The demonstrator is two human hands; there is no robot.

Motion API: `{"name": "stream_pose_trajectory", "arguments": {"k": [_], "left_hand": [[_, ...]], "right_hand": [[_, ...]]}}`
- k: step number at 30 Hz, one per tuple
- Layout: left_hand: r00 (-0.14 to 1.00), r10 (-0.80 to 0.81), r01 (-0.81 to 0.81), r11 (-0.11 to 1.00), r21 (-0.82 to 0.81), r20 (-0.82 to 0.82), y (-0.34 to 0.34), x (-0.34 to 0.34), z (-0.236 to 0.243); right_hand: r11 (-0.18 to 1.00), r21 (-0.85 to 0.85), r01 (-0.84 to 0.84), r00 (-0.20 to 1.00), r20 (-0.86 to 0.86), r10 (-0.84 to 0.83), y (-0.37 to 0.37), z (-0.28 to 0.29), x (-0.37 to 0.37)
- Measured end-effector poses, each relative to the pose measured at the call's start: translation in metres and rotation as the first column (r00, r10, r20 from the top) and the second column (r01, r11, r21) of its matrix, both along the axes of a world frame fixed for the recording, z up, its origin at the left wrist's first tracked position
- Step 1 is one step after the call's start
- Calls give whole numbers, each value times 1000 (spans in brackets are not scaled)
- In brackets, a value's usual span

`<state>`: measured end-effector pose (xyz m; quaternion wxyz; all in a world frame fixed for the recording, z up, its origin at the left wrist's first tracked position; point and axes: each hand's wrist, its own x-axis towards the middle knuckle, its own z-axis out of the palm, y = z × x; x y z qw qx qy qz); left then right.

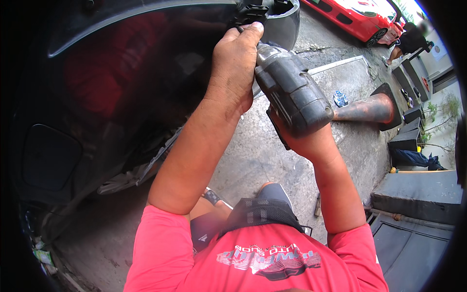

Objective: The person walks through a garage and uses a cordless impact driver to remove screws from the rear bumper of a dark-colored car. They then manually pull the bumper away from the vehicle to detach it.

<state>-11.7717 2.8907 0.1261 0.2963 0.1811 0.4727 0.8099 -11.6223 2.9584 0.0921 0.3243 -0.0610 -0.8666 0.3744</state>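
Observation:
A black cordless impact driver (294, 95) points up toward the rear corner of a glossy black car (97, 73). My right hand (292, 141) is wrapped round its handle, mostly hidden under the tool body. My left hand (236, 61) is closed at the tool's nose, with thumb and fingers around a slim dark piece, perhaps the bit or a fastener, too small to make out. It sits right against the black plastic fittings (250, 12) at the car's edge, beside a dark curved trim part (282, 24).
A fallen traffic cone (372, 109) lies at the right, near a blue-patterned item (340, 98) on the concrete (260, 146). A red car (360, 19) stands behind, with another person (406, 41) beside it. Dark bins (404, 141), steps (413, 190) and a grey panel (404, 243) line the right side.

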Motion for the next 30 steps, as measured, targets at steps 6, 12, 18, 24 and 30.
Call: {"name": "stream_pose_trajectory", "arguments": {"k": [6,12,18,24,30], "left_hand": [[1000,8,-7,999,45,-26,2,-8,-10],[1000,-8,10,998,60,-23,1,-11,-11],[999,-38,38,997,66,-6,1,-15,-13],[999,-43,44,997,62,-10,-4,-14,-11],[993,-111,106,989,106,41,-13,-7,-5]], "right_hand": [[998,-64,12,1000,14,-11,-5,1,-2],[990,133,55,998,-12,-54,-6,0,-2],[996,-12,85,996,6,-84,-13,2,-3],[985,141,98,995,6,-100,-16,-1,-4],[963,141,232,972,-77,-223,-26,-13,-11]]}}
